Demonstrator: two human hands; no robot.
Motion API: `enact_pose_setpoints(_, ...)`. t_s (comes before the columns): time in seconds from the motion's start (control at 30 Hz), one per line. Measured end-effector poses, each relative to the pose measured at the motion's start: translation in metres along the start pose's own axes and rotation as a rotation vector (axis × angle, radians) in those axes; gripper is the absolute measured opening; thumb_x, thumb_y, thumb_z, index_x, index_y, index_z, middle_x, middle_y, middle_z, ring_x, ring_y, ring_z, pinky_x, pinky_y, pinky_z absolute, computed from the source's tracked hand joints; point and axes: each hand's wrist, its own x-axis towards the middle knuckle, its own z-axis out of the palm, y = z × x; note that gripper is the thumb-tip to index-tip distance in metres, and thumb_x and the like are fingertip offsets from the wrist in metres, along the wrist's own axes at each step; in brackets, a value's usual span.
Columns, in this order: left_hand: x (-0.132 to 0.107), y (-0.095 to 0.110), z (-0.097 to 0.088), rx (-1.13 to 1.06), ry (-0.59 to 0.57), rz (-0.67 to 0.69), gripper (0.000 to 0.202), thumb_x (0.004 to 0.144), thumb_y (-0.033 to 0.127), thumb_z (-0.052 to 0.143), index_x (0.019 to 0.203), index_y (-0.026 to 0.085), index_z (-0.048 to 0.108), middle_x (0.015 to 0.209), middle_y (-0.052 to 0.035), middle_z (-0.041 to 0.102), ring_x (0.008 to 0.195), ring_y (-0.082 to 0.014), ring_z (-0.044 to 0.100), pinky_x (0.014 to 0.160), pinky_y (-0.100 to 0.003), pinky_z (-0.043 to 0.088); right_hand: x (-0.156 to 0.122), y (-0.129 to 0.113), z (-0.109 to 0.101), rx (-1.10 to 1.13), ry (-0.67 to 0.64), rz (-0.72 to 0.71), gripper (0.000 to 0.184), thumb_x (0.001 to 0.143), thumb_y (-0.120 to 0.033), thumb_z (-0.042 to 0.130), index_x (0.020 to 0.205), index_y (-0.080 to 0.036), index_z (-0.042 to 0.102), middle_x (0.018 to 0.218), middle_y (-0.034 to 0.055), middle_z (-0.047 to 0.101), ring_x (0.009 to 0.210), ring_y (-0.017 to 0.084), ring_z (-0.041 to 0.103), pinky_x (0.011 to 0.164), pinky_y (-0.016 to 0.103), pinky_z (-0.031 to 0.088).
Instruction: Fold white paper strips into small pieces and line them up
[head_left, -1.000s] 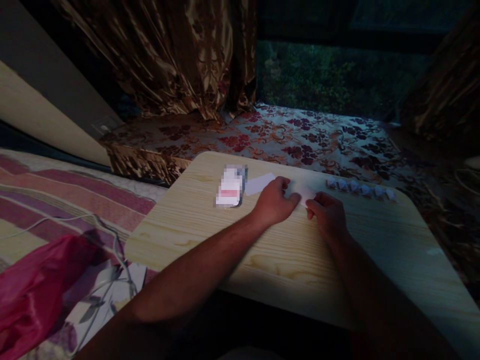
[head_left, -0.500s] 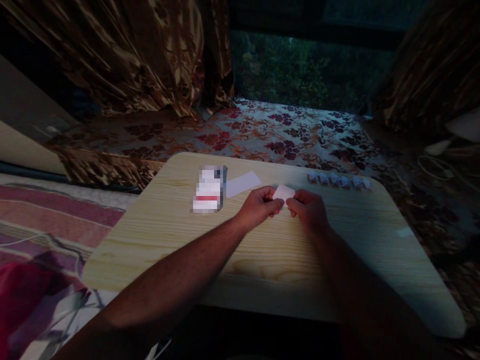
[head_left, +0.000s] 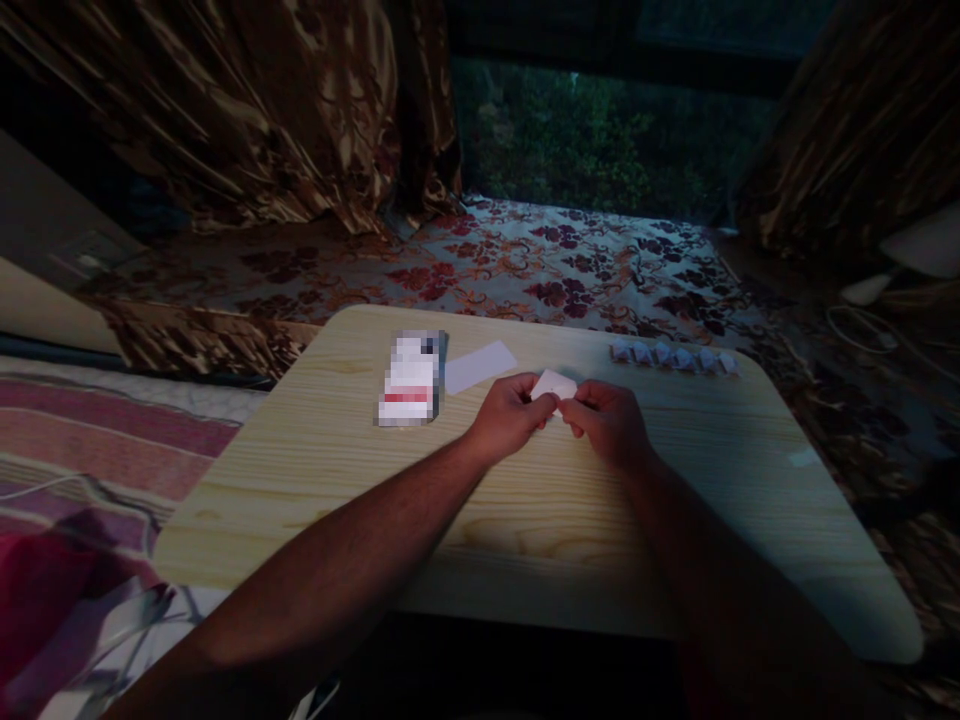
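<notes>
Paper (head_left: 555,383), a small pale piece, is held between two hands over the middle of the far half of a wood-grain table (head_left: 540,520). The left hand (head_left: 508,415) is closed in a pinch on its near-left edge, thumb on top and fingers curled below; the right hand (head_left: 609,420) pinches the near-right edge in the same manner. The thumbs almost meet, a grip that probably steadies so small a piece from both sides while leaving its far part uncovered and in the person's view. Whether the paper touches the tabletop cannot be told.

From the paper, a pale strip (head_left: 480,366) lies flat between nine and ten o'clock, near the left hand, perhaps put there to be within easy reach. Beyond it at nine o'clock lies a pixelated white object (head_left: 409,380), its markings unreadable. Between two and three o'clock, a row of small folded-looking pieces (head_left: 675,357) lines the far edge, seemingly set there to stay in order and leave elbow room. A whitish scrap (head_left: 803,458) lies between three and four o'clock, well apart from the right hand.
</notes>
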Motion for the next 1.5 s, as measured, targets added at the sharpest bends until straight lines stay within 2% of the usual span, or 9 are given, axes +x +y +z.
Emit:
enact_pose_setpoints(0.23, -0.001, -0.001, -0.001, 0.003, 0.003, 0.007, 0.018, 0.075, 0.031, 0.066, 0.072, 0.015, 0.060, 0.053, 0.0046, 0.052, 0.044, -0.0061, 0.039, 0.046, -0.021, 0.026, -0.001, -0.002, 0.000, 0.031, -0.027, -0.008, 0.019, 0.071, -0.024, 0.065, 0.055, -0.019, 0.056, 0.043, -0.0051, 0.052, 0.041, 0.009, 0.043, 0.045, 0.024, 0.030)
enact_pose_setpoints(0.4, 0.001, -0.003, -0.004, 0.029, -0.008, 0.014, 0.022, 0.077, 0.034, 0.067, 0.076, 0.014, 0.061, 0.055, 0.0036, 0.054, 0.045, -0.0063, 0.040, 0.046, -0.021, 0.027, 0.000, 0.000, -0.002, 0.066, -0.066, 0.007, 0.019, 0.073, -0.026, 0.066, 0.057, -0.018, 0.059, 0.044, -0.0045, 0.054, 0.041, 0.009, 0.046, 0.046, 0.023, 0.033)
enact_pose_setpoints(0.6, 0.001, 0.001, -0.006, -0.006, -0.060, 0.049, 0.024, 0.078, 0.036, 0.069, 0.087, 0.015, 0.064, 0.060, 0.0033, 0.055, 0.048, -0.0067, 0.043, 0.047, -0.021, 0.027, 0.001, 0.003, -0.003, 0.101, -0.033, 0.028, 0.021, 0.075, -0.026, 0.065, 0.056, -0.018, 0.061, 0.043, -0.0044, 0.054, 0.041, 0.009, 0.045, 0.049, 0.023, 0.036)
enact_pose_setpoints(0.7, 0.001, 0.000, -0.006, -0.080, 0.006, 0.032, 0.029, 0.081, 0.043, 0.066, 0.090, 0.016, 0.066, 0.063, 0.0021, 0.058, 0.049, -0.0078, 0.046, 0.047, -0.022, 0.031, 0.001, 0.000, -0.004, 0.064, -0.031, 0.049, 0.023, 0.076, -0.030, 0.066, 0.057, -0.017, 0.062, 0.043, -0.0043, 0.054, 0.040, 0.009, 0.045, 0.048, 0.023, 0.035)
enact_pose_setpoints(0.83, 0.004, -0.005, -0.007, -0.122, 0.120, 0.027, 0.028, 0.077, 0.044, 0.070, 0.079, 0.016, 0.066, 0.058, 0.0030, 0.056, 0.048, -0.0079, 0.044, 0.047, -0.022, 0.030, 0.000, -0.003, -0.005, -0.042, -0.070, 0.028, 0.022, 0.076, -0.032, 0.066, 0.061, -0.017, 0.066, 0.045, -0.0041, 0.055, 0.042, 0.009, 0.046, 0.046, 0.022, 0.033)
enact_pose_setpoints(1.0, 0.007, -0.009, -0.009, -0.180, 0.155, 0.030, 0.024, 0.076, 0.039, 0.071, 0.073, 0.016, 0.066, 0.058, 0.0024, 0.057, 0.049, -0.0081, 0.044, 0.048, -0.023, 0.029, 0.001, -0.001, -0.006, 0.014, -0.050, -0.040, 0.014, 0.075, -0.031, 0.068, 0.077, -0.017, 0.072, 0.057, -0.0024, 0.062, 0.051, 0.011, 0.054, 0.050, 0.023, 0.040)
enact_pose_setpoints(1.17, 0.007, -0.008, -0.009, -0.173, 0.153, 0.016, 0.023, 0.075, 0.036, 0.071, 0.069, 0.015, 0.065, 0.059, 0.0018, 0.058, 0.050, -0.0081, 0.044, 0.049, -0.023, 0.029, 0.002, 0.005, -0.006, 0.045, 0.066, -0.135, 0.026, 0.075, -0.025, 0.069, 0.100, -0.019, 0.073, 0.083, 0.0032, 0.073, 0.067, 0.015, 0.063, 0.061, 0.025, 0.050)
enact_pose_setpoints(1.37, 0.007, -0.009, -0.010, -0.146, 0.151, 0.007, 0.023, 0.074, 0.036, 0.071, 0.067, 0.016, 0.065, 0.056, 0.0028, 0.056, 0.049, -0.0078, 0.042, 0.048, -0.023, 0.028, 0.000, 0.007, -0.003, 0.142, 0.067, -0.191, 0.029, 0.075, -0.024, 0.071, 0.104, -0.020, 0.070, 0.098, 0.0065, 0.073, 0.079, 0.018, 0.068, 0.065, 0.029, 0.054)
enact_pose_setpoints(1.5, 0.007, -0.007, -0.009, -0.136, 0.157, 0.028, 0.020, 0.074, 0.035, 0.071, 0.071, 0.015, 0.068, 0.056, 0.0031, 0.057, 0.049, -0.0076, 0.044, 0.049, -0.022, 0.030, 0.000, 0.006, -0.003, 0.150, 0.044, -0.170, 0.031, 0.074, -0.025, 0.072, 0.104, -0.020, 0.069, 0.091, 0.0051, 0.074, 0.075, 0.018, 0.068, 0.065, 0.029, 0.054)
